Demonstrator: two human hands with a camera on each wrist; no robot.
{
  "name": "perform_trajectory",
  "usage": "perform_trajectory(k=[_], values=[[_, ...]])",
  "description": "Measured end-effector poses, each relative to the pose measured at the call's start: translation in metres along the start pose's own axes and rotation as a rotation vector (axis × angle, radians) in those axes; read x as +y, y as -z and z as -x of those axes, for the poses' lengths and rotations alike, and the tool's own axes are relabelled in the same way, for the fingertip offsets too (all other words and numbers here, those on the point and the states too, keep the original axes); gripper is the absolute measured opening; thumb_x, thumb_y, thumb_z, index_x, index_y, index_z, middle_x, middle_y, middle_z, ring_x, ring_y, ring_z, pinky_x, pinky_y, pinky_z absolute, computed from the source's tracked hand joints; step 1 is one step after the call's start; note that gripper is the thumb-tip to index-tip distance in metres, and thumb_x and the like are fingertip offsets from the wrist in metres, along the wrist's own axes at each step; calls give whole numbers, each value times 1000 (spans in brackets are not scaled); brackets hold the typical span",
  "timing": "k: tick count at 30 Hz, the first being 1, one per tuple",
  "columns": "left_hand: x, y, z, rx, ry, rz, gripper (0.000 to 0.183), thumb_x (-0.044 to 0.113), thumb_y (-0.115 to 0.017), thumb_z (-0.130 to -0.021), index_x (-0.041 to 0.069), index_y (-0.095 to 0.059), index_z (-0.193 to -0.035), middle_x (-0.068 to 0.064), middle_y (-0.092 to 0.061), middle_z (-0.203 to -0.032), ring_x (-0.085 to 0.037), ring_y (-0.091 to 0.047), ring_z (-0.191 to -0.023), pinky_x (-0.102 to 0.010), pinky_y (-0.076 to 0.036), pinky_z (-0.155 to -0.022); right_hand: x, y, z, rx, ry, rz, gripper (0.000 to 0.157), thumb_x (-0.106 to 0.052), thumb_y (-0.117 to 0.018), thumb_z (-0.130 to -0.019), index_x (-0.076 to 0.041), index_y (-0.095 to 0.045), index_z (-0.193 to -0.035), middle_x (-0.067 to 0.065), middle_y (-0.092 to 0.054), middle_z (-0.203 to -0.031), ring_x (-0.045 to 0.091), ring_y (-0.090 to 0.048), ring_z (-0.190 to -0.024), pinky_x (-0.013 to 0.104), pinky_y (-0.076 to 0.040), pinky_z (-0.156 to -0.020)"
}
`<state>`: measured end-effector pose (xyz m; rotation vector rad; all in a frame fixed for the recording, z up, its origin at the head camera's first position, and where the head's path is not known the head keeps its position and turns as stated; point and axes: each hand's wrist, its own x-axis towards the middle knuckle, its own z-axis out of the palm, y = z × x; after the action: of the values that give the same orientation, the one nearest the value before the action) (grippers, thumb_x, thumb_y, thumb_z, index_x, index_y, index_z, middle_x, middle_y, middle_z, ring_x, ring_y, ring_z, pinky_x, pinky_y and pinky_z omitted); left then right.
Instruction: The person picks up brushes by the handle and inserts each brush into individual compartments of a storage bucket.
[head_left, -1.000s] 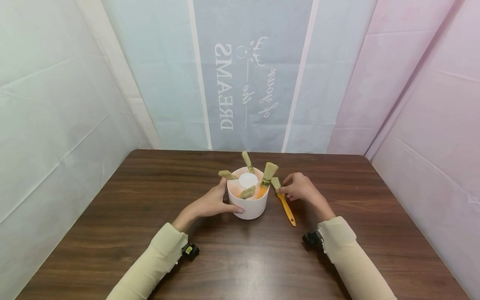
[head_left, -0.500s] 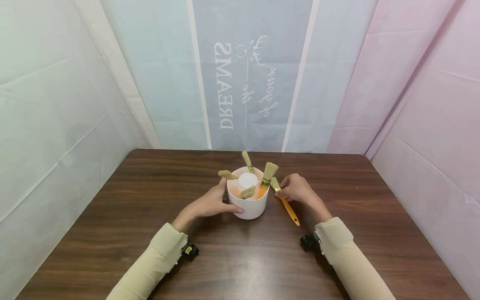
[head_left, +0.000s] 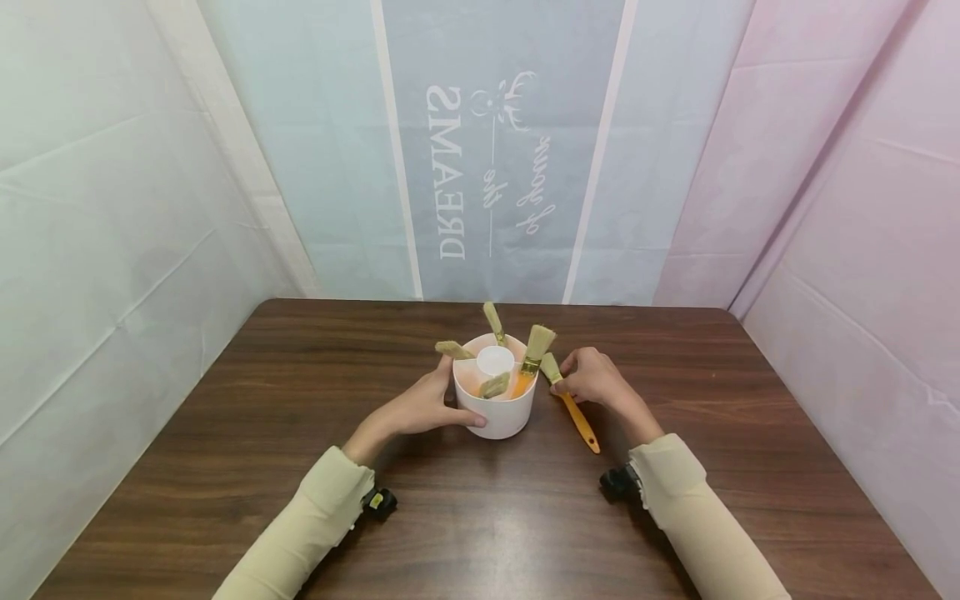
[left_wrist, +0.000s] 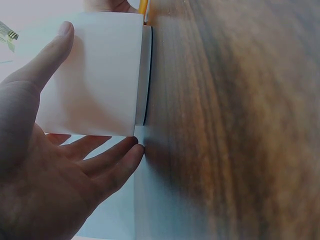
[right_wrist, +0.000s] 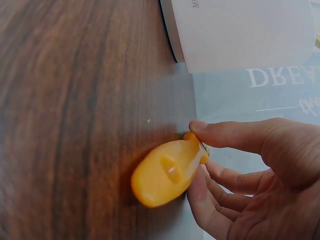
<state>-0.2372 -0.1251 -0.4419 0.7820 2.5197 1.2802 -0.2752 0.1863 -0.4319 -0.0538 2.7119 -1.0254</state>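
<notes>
A round white divided container (head_left: 496, 417) stands on the table with several bristle-up paintbrushes leaning in its compartments. One of them is a wide brush (head_left: 534, 354) with a yellow handle at the right side. My left hand (head_left: 427, 402) grips the container from the left; in the left wrist view the thumb lies along its wall and the fingers curve round the far side. To the right of the container, my right hand (head_left: 597, 375) pinches another paintbrush (head_left: 581, 425) between thumb and fingers near its metal ferrule. Its yellow handle (right_wrist: 160, 175) points toward the right wrist camera, low over the table.
The dark wood table (head_left: 480, 517) spreads out on all sides of the container. Behind it hangs a grey-blue cloth (head_left: 510, 167) with printed lettering, and pale cloth walls (head_left: 112, 250) flank both sides. Each wrist carries a black camera (head_left: 380, 502).
My right hand and the paintbrush have shifted slightly left, and the handle end has swung a little to the right. My left hand and the container have stayed in place.
</notes>
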Motion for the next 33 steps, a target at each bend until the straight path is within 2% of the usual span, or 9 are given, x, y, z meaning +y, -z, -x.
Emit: perform_trajectory(k=[10,14,21,25,33], values=[[1,0,0,-4,-8,8,109,37,-90,-81,20,-14,-157,-8,-46,-155,-19,-51,-140,-45,-42,-115,3,3,-1,-29,7,-2,44,-14,-83,-85,5,-65,-120,22,-68,-107,21,-70,-75,33,-62,-66],[0,0,0,-3,-1,5,110,35,-90,-80,22,-12,-157,-8,-46,-155,-19,-50,-140,-44,-42,-115,5,6,-1,-65,22,-61,48,-11,-78,-89,5,-57,-129,25,-64,-114,25,-69,-85,36,-63,-72],[0,1,0,-7,1,-1,110,36,-90,-81,22,-12,-158,-8,-46,-155,-19,-51,-140,-44,-43,-114,7,12,-2,-116,36,-175,55,-7,-73,-94,4,-46,-140,20,-72,-102,22,-71,-85,42,-63,-78],[0,1,0,-11,-8,4,111,36,-89,-81,21,-11,-159,-8,-46,-155,-20,-51,-140,-44,-44,-114,7,14,-2,-143,51,-256,62,-6,-73,-95,3,-41,-147,20,-75,-108,22,-74,-89,44,-63,-81],[-1,-1,0,-9,-9,6,110,34,-90,-81,22,-13,-158,-9,-46,-154,-19,-51,-140,-43,-44,-114,3,21,1,-177,101,-366,68,0,-69,-96,2,-33,-154,29,-72,-116,22,-75,-89,43,-62,-78]])
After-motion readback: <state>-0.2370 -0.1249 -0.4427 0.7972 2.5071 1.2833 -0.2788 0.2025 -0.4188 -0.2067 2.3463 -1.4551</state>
